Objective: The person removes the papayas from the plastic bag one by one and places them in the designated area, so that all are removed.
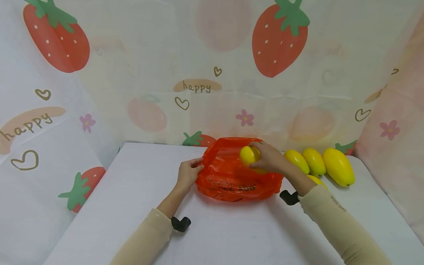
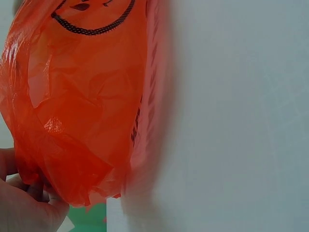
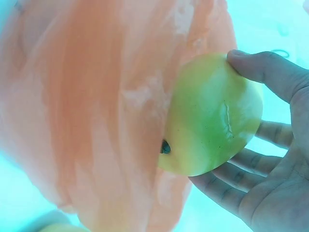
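Note:
A red plastic bag [image 1: 232, 184] with dark print stands on the white table, its mouth spread wide. My left hand [image 1: 189, 172] pinches the bag's left rim; in the left wrist view, the fingers of that hand [image 2: 29, 205] bunch the thin film. My right hand [image 1: 272, 159] grips a yellow mango [image 1: 248, 154] over the bag's opening. The right wrist view shows this mango [image 3: 212, 121] between thumb and fingers, one end of it hidden behind the bag's film [image 3: 96, 96].
Several more mangoes [image 1: 338, 167] lie on the table right of the bag, one partly hidden by my right forearm. Black camera mounts [image 1: 181, 223] stick out at both wrists. Behind the table [image 1: 149, 162] hangs a strawberry-print cloth [image 1: 159, 66].

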`<act>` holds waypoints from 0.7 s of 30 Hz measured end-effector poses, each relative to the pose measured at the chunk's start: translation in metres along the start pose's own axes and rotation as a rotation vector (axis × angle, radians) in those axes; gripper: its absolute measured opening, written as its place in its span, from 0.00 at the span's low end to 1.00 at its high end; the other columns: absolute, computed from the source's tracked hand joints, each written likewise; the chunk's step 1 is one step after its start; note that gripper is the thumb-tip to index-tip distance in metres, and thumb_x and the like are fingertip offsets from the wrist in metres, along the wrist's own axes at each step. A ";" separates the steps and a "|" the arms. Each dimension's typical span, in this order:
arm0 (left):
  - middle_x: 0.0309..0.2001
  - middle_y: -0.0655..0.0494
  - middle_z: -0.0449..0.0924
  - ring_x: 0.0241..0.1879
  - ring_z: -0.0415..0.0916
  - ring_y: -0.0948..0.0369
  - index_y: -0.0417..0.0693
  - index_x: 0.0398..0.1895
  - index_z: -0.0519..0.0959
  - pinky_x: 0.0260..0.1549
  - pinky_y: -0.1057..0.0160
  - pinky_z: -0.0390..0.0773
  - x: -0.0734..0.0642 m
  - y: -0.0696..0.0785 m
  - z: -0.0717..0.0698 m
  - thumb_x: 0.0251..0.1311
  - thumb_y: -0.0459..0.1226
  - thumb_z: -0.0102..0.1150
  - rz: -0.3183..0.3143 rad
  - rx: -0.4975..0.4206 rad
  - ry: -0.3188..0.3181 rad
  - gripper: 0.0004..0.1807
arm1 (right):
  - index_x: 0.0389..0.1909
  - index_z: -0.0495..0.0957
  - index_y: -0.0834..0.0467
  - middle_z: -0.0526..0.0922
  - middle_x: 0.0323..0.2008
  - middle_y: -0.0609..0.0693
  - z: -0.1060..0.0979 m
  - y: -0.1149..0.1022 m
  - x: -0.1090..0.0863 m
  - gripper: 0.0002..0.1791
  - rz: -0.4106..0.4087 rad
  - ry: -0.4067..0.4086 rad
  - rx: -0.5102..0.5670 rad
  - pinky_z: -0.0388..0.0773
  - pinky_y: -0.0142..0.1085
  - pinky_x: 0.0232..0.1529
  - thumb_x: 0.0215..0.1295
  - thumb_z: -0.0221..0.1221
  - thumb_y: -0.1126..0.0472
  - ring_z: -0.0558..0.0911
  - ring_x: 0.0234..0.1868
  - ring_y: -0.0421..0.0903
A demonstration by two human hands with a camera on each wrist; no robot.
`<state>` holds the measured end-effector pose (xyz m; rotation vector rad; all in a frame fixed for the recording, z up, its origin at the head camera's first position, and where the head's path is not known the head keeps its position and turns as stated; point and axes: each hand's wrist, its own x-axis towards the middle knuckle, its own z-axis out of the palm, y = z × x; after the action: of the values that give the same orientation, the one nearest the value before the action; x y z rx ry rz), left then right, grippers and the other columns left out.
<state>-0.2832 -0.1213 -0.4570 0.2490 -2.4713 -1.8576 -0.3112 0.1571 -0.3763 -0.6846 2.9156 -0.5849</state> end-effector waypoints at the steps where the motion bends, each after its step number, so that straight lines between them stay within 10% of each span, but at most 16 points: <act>1: 0.56 0.44 0.80 0.51 0.76 0.52 0.43 0.58 0.79 0.55 0.56 0.80 0.000 0.000 0.000 0.66 0.32 0.56 -0.002 0.001 0.000 0.18 | 0.66 0.66 0.61 0.72 0.62 0.64 -0.001 0.000 -0.001 0.39 -0.006 0.006 -0.002 0.74 0.57 0.60 0.55 0.69 0.54 0.74 0.57 0.61; 21: 0.57 0.45 0.79 0.52 0.75 0.52 0.45 0.59 0.78 0.56 0.55 0.79 0.000 0.000 -0.001 0.67 0.33 0.55 -0.032 -0.008 0.001 0.18 | 0.69 0.62 0.59 0.67 0.65 0.62 -0.035 0.010 -0.024 0.41 0.055 0.053 0.080 0.75 0.57 0.58 0.56 0.68 0.54 0.73 0.58 0.61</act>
<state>-0.2831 -0.1219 -0.4566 0.2905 -2.4733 -1.8778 -0.2997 0.1881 -0.3484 -0.5863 2.9303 -0.7204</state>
